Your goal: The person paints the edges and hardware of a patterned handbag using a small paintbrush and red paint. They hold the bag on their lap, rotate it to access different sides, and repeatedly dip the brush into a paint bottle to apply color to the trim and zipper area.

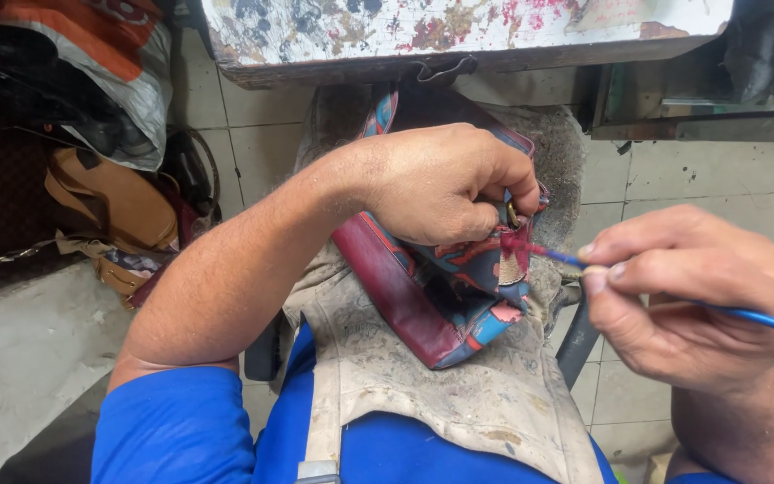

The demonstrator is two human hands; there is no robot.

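The left hand (445, 184) is closed in a fist-like grip on the upper edge of a patterned bag (445, 287), pinching the fabric near a small metal fitting. The bag, printed in blue, red and dark tones with a maroon border, lies across the person's lap on a worn, stained grey apron (459, 394), in the middle of the scene. The left forearm runs from the near left up to the bag, out of a blue sleeve (172, 430).

The right hand (692, 300) comes in from the right, its fingers pinched narrowly around a thin blue paintbrush (745, 315). The brush handle runs off to the right edge, and its tip, loaded with reddish paint, touches the bag's fabric just below the left hand's fingers.

At the far side, a counter (459, 36) with a surface spattered in many paint colours stands above the bag. To the far left, a pile of other bags rests by the tiled floor (253, 152), among them a tan leather bag (114, 211). A pale ledge (20, 358) lies at the near left.
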